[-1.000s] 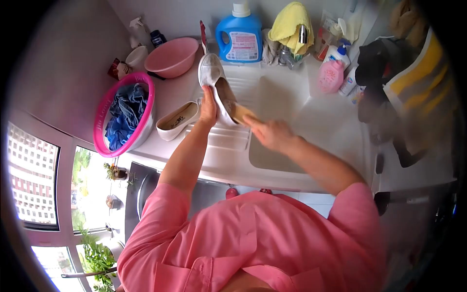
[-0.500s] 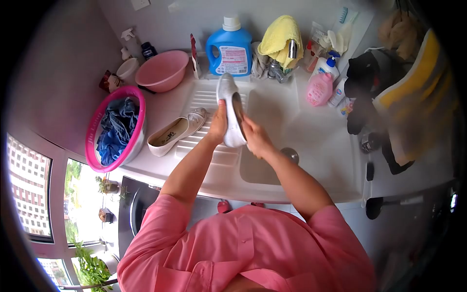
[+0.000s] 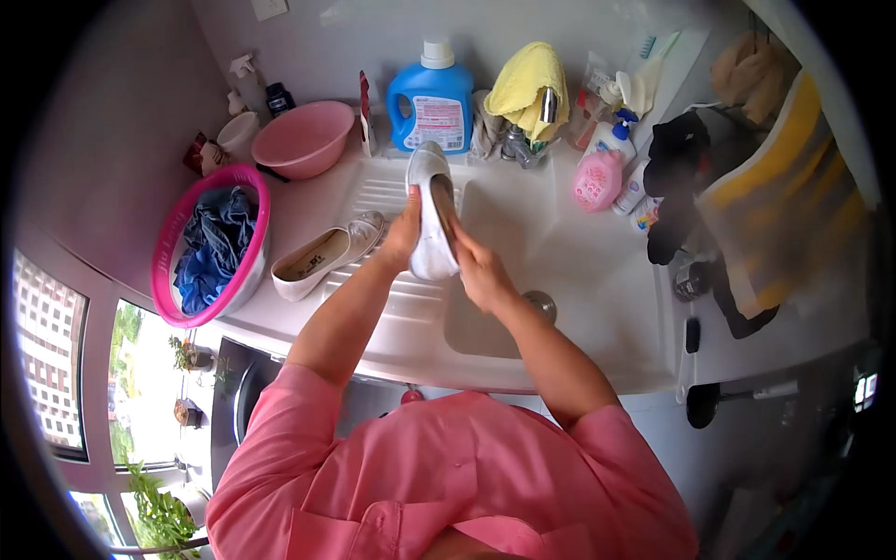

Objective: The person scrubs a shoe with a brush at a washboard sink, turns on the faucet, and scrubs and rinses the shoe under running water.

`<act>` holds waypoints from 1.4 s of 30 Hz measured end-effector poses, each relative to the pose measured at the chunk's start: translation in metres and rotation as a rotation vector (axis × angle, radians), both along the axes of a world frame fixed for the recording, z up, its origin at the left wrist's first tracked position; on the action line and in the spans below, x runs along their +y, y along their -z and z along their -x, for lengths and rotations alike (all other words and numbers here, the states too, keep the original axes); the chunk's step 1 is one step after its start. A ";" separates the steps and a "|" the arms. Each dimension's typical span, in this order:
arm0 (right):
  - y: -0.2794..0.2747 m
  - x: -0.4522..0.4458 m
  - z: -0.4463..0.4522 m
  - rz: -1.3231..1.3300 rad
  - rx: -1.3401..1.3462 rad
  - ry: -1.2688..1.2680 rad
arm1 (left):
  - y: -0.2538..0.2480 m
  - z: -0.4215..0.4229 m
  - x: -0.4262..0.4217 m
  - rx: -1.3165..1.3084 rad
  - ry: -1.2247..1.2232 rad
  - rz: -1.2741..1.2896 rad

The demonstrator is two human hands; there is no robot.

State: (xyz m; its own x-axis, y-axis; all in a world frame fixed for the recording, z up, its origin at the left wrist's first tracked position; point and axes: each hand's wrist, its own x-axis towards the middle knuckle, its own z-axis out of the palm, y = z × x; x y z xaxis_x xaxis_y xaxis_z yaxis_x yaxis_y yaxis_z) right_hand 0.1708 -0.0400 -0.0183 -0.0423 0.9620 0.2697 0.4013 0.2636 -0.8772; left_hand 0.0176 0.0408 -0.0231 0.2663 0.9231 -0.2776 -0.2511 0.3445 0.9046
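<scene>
A white slip-on shoe [image 3: 430, 245] is held up over the edge between the ribbed drainboard and the sink basin, toe pointing away from me. My left hand [image 3: 402, 236] grips its left side, thumb along the upper. On the other side, my right hand [image 3: 482, 273] is closed at the shoe's right edge near the heel; its fingertips are partly hidden by the shoe. The matching white shoe [image 3: 311, 265] lies to the left, sole down, its decorated toe resting on the drainboard [image 3: 408, 303].
The white sink [image 3: 597, 322] has a drain [image 3: 539, 305]. Behind stand a blue detergent jug [image 3: 431, 103], a pink basin [image 3: 303, 140] and a yellow cloth [image 3: 528, 82] over the faucet. A pink-rimmed tub [image 3: 252, 271] holds denim at left; bottles and dark cloths [image 3: 679, 154] lie right.
The whole view has shifted slightly, so most things sit a little further left. Both hands keep hold of the same shoe in nearly the same pose.
</scene>
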 end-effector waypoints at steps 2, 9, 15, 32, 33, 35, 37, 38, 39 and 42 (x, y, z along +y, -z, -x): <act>0.013 -0.008 0.000 -0.202 -0.040 -0.023 | -0.016 0.001 -0.013 -0.130 0.109 -0.019; -0.021 -0.003 0.006 0.209 0.019 0.051 | -0.009 0.004 -0.005 -0.025 0.044 -0.034; 0.034 0.091 -0.033 0.312 0.338 -0.173 | 0.017 -0.033 0.016 0.649 -0.167 -0.419; -0.028 0.021 -0.021 0.424 0.040 -0.053 | 0.007 -0.042 -0.010 -0.043 0.092 -0.018; -0.048 0.007 -0.022 0.519 -0.075 -0.083 | 0.016 -0.041 -0.010 -0.132 0.125 -0.014; 0.017 0.040 -0.037 -0.068 -0.273 -0.192 | 0.028 -0.037 -0.003 -0.312 0.133 0.096; -0.022 0.007 -0.042 0.020 -0.325 -0.290 | 0.016 -0.027 -0.005 -0.372 0.244 0.182; -0.044 -0.018 -0.044 -0.047 -0.418 -0.235 | 0.018 -0.021 -0.003 -0.467 0.320 0.199; -0.053 -0.030 -0.048 -0.114 -0.513 -0.179 | 0.007 -0.029 -0.007 -0.502 0.150 0.237; -0.078 -0.060 -0.070 -0.376 -0.348 -0.491 | 0.007 -0.019 -0.008 -0.662 0.106 0.274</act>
State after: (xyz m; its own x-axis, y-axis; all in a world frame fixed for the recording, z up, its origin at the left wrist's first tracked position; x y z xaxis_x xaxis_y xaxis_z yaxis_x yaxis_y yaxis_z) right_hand 0.2407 -0.1002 0.0595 -0.5917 0.6537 0.4718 0.3987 0.7460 -0.5334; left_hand 0.0367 0.0328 -0.0305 0.5426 0.8034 -0.2452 -0.6690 0.5898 0.4523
